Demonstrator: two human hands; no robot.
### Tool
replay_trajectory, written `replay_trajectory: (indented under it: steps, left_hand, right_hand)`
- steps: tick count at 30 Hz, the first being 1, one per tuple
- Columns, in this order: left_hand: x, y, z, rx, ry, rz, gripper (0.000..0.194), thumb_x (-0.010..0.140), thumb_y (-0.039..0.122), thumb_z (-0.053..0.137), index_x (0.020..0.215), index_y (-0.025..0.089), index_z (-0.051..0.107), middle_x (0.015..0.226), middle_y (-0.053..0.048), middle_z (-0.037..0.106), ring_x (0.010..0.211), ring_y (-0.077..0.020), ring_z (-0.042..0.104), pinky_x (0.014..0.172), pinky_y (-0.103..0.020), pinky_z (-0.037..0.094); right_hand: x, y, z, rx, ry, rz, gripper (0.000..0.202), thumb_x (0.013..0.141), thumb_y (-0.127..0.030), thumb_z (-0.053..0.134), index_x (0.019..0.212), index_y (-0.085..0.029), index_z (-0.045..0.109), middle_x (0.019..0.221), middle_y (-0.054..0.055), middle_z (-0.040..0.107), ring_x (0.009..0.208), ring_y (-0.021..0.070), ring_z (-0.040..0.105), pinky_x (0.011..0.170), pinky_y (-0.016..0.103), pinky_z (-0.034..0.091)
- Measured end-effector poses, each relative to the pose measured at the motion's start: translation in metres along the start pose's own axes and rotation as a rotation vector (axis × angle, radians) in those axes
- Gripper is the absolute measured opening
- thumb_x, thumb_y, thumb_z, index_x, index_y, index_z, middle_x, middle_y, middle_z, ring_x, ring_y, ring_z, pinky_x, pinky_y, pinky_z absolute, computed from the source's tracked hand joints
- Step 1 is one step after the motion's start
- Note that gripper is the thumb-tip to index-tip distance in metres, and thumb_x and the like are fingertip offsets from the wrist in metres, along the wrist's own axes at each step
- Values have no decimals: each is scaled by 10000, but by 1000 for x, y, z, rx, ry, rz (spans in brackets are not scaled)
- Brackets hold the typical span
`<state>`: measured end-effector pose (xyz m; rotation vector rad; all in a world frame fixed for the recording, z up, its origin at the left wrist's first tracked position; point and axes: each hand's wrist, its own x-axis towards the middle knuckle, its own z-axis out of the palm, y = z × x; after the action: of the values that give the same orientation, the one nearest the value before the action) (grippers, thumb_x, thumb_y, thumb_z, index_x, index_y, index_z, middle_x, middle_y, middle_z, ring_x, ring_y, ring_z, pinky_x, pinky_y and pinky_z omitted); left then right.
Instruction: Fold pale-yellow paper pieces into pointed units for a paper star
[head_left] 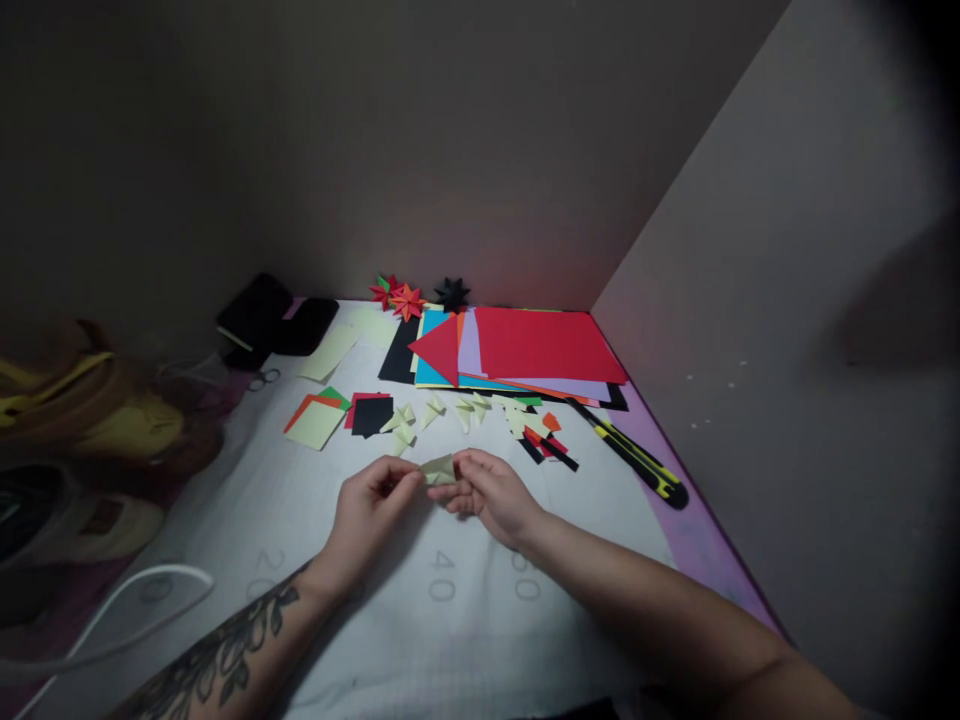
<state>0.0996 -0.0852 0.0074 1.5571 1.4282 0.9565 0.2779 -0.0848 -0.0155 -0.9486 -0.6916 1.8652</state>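
Observation:
A small pale yellow folded paper (439, 470) is held between my two hands above the white table cover. My left hand (379, 495) pinches its left end between thumb and fingers. On the other side, my right hand (487, 490) grips the right end, its lower fingers curled beneath. Just beyond the hands lie several folded pale yellow paper pieces (433, 410), pointed in shape. Square paper sheets in pale yellow (318, 425) and black (372, 414) lie to their left. Paper scraps (536, 428) of mixed colours are heaped to the right.
A yellow and black utility knife (637, 460) lies at the right edge. Behind are large coloured sheets (551, 343) and folded paper stars (407, 302). Scissors (264, 380), a black case (307, 327), a bag (90, 400) and a white cable (150, 572) occupy the left.

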Motion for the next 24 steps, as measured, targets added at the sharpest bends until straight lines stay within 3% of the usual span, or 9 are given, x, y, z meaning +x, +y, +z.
replay_trajectory:
  steps: [11, 18, 24]
  left_hand:
    - [-3, -1, 0, 60, -14, 101, 167, 833, 303, 604, 808, 167, 699, 757, -14, 720, 648, -134, 625, 606, -226, 477]
    - [-4, -2, 0, 62, -48, 160, 136, 804, 277, 646, 831, 174, 729, 778, -24, 751, 668, -147, 676, 628, -227, 513]
    - [-6, -1, -1, 74, -91, 215, 123, 788, 265, 658, 834, 191, 746, 790, -29, 761, 681, -155, 689, 641, -233, 524]
  right_hand:
    - [-2, -3, 1, 22, 1, 65, 328, 617, -315, 818, 824, -157, 617, 715, 51, 728, 622, 121, 659, 597, 211, 440]
    - [1, 2, -3, -166, 42, -130, 240, 660, -322, 787, 779, -167, 648, 597, -22, 639, 526, 98, 573, 528, 219, 410]
    - [-1, 4, -8, -399, 4, -172, 191, 720, -334, 719, 804, -173, 660, 624, -20, 613, 526, 105, 533, 513, 237, 416]
